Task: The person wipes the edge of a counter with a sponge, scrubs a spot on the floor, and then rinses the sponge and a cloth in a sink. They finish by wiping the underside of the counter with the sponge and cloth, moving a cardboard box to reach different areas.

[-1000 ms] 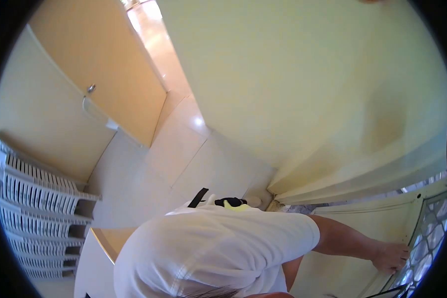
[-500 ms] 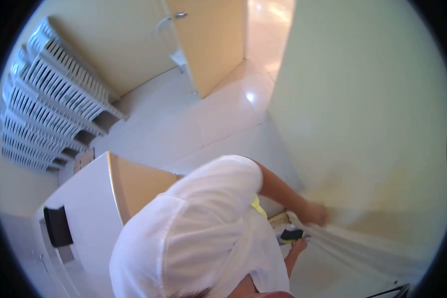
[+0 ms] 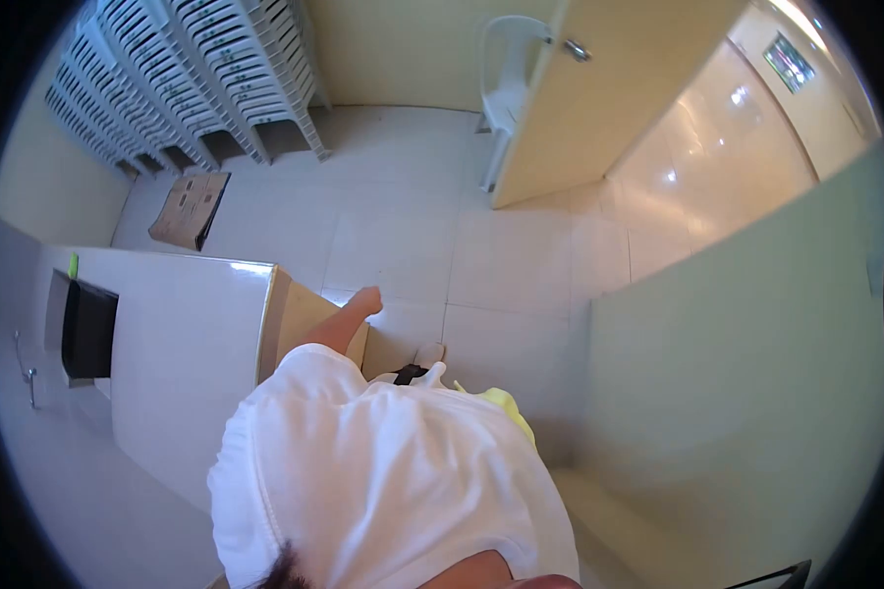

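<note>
My left hand is held out past the corner of the white-topped counter, above the tiled floor. Its fingers look curled into a loose fist, and nothing shows in them. My white shirt fills the lower middle and hides my right hand and arm. A bright yellow piece of cloth shows at the right side of my waist. Below my left arm, part of a foot and something black are visible.
Stacked white plastic chairs stand along the back wall, near flattened cardboard on the floor. A single white chair is behind the open door. A black basin-like opening is in the counter. A pale green wall rises at right.
My body has turned away from the right-hand wall. My left hand has moved from that wall to beside the counter. My right hand, which held a green-and-yellow sponge, has gone out of view.
</note>
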A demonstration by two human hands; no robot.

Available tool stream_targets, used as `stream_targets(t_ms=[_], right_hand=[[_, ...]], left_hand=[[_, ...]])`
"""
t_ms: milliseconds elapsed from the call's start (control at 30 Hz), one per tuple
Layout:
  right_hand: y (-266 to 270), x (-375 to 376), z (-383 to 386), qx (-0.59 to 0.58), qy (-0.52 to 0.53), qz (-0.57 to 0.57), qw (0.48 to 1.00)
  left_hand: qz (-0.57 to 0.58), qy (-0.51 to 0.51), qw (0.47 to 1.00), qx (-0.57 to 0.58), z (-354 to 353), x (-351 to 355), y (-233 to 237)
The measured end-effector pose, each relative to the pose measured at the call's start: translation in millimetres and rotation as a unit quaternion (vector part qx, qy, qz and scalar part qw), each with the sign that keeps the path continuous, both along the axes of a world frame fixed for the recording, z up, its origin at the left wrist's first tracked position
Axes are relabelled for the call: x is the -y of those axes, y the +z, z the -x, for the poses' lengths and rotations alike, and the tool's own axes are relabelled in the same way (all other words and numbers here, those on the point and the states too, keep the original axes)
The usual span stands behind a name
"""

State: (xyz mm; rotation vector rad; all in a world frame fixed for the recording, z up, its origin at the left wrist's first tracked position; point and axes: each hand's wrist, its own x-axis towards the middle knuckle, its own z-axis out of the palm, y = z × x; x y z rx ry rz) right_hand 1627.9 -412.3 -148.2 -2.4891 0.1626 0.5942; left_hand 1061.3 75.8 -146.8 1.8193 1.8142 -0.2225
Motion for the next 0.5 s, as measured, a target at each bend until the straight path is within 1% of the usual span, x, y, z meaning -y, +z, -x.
stream_targets(t_ms=[67,100,133,167,267,300,333,400,500], right_hand=[[11.6,-55.8,-6.9,0.018,0.034,-0.008,0.999],[16.9,-84.3,-7.4,0.025,0.053,-0.008,0.998],[19.8,-110.1,-9.4,0.030,0.068,-0.009,0.997],[22.1,-136.2,-12.4,0.036,0.085,-0.011,0.996],[22.3,-206.2,-26.3,0.052,0.129,-0.017,0.990],[20.1,-229.6,-31.4,0.054,0.145,-0.017,0.988],[14.5,-249.2,-40.2,0.056,0.162,-0.015,0.985],[1.1,-291.7,-58.4,0.057,0.191,-0.016,0.980],[-24.5,-354.8,-89.0,0.054,0.226,-0.022,0.972]], left_hand=[[0.028,0.037,0.999,-0.003,37.0,-1.2,-26.9],[0.062,0.011,0.998,-0.027,54.3,-5.7,-49.8],[0.097,-0.016,0.994,-0.051,66.7,-7.8,-57.6],[0.074,0.031,0.996,-0.025,74.7,-10.7,-65.8],[0.088,0.061,0.994,0.009,83.2,-39.8,-57.9],[0.089,0.090,0.991,0.034,86.0,-46.7,-53.0],[0.091,0.110,0.989,0.036,85.4,-49.5,-46.1],[0.073,0.145,0.984,0.074,88.0,-56.5,-33.5],[0.071,0.176,0.978,0.085,95.1,-56.0,-34.8]])
